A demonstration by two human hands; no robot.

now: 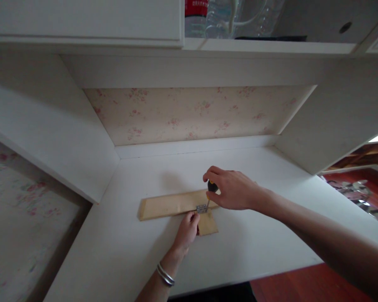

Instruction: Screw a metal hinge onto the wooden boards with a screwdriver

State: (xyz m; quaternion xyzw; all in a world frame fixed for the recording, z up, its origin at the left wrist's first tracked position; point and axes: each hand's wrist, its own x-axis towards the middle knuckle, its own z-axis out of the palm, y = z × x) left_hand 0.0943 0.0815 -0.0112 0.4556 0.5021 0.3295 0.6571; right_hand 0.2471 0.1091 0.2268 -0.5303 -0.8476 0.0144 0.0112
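Head view | right hand (231, 191) hides screwdriver (210, 193) handle | hinge (202, 207) blurred

Bare forearms, no sleeves anywhere, just a couple of thin silver bangles (165, 274) stacked on the wrist of the left hand (186, 230), nothing on the right hand (231, 189).

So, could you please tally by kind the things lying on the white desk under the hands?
Wooden pieces: 2, a long strip and a short piece
Metal hinges: 1
Screwdrivers: 1, held in the right hand; the left hand steadies the hinge
Total: 4
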